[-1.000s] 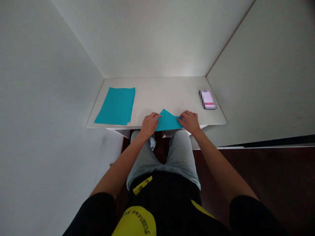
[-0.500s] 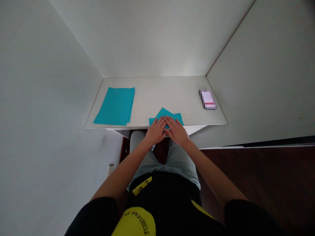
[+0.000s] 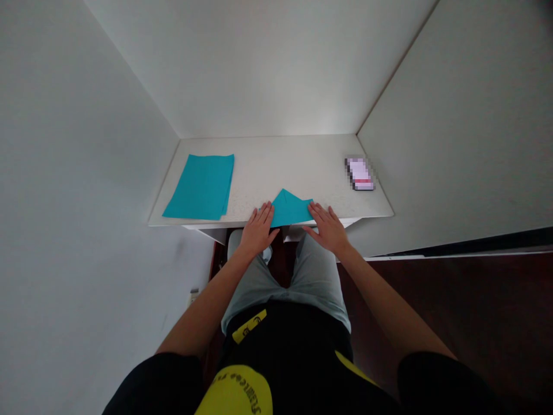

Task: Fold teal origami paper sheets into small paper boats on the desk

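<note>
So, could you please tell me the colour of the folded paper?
The folded paper is turquoise blue, best seen in the head view.

Black shirt [image 3: 285,340], yellow printed patches [image 3: 235,392]; pale grey shorts [image 3: 315,271].

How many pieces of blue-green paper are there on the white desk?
2 visible. One flat pile lies on the left of the desk; one folded piece lies at the front edge, between the left hand and right hand. The pile may hide more sheets.

Upside-down lettering on the yellow patch [image 3: 235,392] of the black shirt [image 3: 285,340], too blurred to read
</note>
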`<state>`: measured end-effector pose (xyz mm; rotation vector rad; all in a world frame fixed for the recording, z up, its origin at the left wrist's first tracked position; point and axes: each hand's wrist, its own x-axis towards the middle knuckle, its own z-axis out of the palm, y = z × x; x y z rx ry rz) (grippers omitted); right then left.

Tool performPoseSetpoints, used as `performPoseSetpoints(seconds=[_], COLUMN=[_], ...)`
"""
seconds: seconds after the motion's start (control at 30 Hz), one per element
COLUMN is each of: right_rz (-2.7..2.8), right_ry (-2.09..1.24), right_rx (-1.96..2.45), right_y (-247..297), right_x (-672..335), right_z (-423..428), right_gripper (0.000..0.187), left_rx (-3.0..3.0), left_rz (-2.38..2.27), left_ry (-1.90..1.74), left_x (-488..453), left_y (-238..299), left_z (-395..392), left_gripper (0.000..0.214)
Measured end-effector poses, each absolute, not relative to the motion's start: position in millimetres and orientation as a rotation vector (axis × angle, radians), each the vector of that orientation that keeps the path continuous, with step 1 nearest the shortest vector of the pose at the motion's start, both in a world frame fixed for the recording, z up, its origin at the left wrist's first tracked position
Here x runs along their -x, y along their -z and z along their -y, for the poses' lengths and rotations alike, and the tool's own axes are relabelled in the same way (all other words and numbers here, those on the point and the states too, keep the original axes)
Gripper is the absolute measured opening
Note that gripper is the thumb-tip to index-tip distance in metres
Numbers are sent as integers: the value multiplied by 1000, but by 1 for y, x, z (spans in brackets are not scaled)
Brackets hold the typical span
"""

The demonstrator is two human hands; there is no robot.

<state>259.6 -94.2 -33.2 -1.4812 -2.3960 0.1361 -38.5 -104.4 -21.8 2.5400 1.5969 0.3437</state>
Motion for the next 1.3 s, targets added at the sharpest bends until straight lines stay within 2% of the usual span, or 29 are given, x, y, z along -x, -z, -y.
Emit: performPoseSetpoints(seconds=[0.17,0.3,0.5,0.57,0.77,0.87,1.03,1.3], right_rz=[2388,2372,2271,2155,1726,1656,1879,2258], right_ry=[-115,-96,-166,-311,-875,-1017,-799,-270], right_rx=[1502,1528,1538,1497,1262,1231,1485,1506], right_y=[30,24,8,-2,-25,-17,8,8], right_x=[-260,-260,-265,-270,-274,-269,-265,-263], right_z=[93,90,87,80,34,12,-4,11], right_gripper=[66,53,22,24,39,41,18,19], left_rx=[-2531,-2491,-2284,-2168,-1774,-1747,-1870,-2080], left_rz=[-1652,-1651,-1568,-1536,-1328,-1372,-1640,-1652], left_ry=[-406,-449,-669,-759,-883,-864,-738,-747], left_x=[50,54,62,68,79,78,72,68], left_y=[25,27,18,6,-31,-24,1,11], left_z=[108,107,100,93,52,32,22,31], left_gripper=[73,68,38,31,44,39,15,24])
